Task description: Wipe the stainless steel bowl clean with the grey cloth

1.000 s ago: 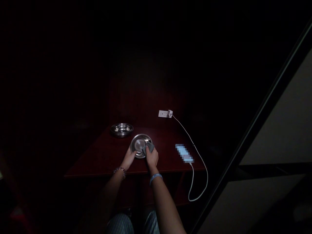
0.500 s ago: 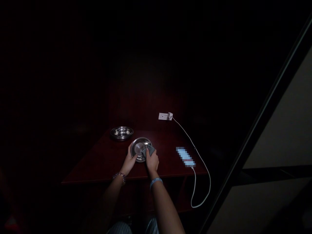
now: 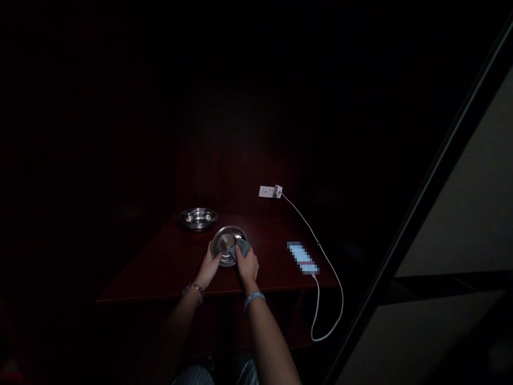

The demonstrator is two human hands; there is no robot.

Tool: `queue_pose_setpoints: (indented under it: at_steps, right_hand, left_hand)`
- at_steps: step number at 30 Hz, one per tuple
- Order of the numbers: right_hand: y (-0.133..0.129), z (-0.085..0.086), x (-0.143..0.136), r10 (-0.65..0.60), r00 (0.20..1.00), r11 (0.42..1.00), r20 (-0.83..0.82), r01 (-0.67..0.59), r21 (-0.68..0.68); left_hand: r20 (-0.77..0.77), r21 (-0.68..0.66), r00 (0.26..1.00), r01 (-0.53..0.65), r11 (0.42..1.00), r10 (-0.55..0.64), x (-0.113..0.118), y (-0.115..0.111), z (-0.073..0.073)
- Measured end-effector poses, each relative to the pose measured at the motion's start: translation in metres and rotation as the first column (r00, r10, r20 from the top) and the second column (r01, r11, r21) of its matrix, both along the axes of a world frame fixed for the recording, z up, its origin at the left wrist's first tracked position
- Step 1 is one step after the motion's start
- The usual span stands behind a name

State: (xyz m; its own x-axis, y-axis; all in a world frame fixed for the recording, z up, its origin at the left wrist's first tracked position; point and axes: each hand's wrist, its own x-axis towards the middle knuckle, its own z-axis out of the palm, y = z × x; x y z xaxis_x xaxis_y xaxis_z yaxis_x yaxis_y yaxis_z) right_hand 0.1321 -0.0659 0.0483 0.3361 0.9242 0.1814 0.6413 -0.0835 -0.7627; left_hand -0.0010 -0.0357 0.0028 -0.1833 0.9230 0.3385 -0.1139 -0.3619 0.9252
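Pinches the shiny metal dish (image 3: pixel 222 243) by its rim with the left hand (image 3: pixel 208 268), over the red table (image 3: pixel 160 270). Pinches the gray cloth (image 3: pixel 242 247) against its inside with the right hand (image 3: pixel 248 264). Looks like wiping. Next, calls for a snug hold and soft rubs.

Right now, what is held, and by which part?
Left hand: metal bowl, by its near-left rim. Right hand: gray cloth, by its near side.

1. Ambient level: very dim; I see near-black surroundings
2. Source: not identifiable; faint light reaches the tabletop (image 3: pixel 160 267)
3. Glare: small highlights on the steel dish (image 3: pixel 223 244) and stacked dishes (image 3: pixel 197 218)
4. Phone (image 3: pixel 302 258): pale blue, masked by coarse pixel blocks
5. Shadow: dark, across the lower-right panel (image 3: pixel 412 331)
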Motion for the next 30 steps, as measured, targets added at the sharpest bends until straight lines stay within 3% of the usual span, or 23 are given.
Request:
queue_pose_setpoints:
  at_steps: [20, 30]
  right_hand:
    - [0.0026, -0.0049, 0.0024, 0.012, 1.000, 1.000, -0.023, -0.012, 0.009]
    - [-0.0011, 0.0010, -0.0002, -0.012, 0.999, 1.000, -0.037, 0.012, -0.004]
  left_hand:
    - [0.006, 0.047, 1.000, 0.017, 0.999, -0.018, -0.0002, 0.0012, -0.0004]
    - [-0.001, -0.021, 1.000, 0.005, 1.000, -0.005, 0.0004, -0.0062, 0.0075]
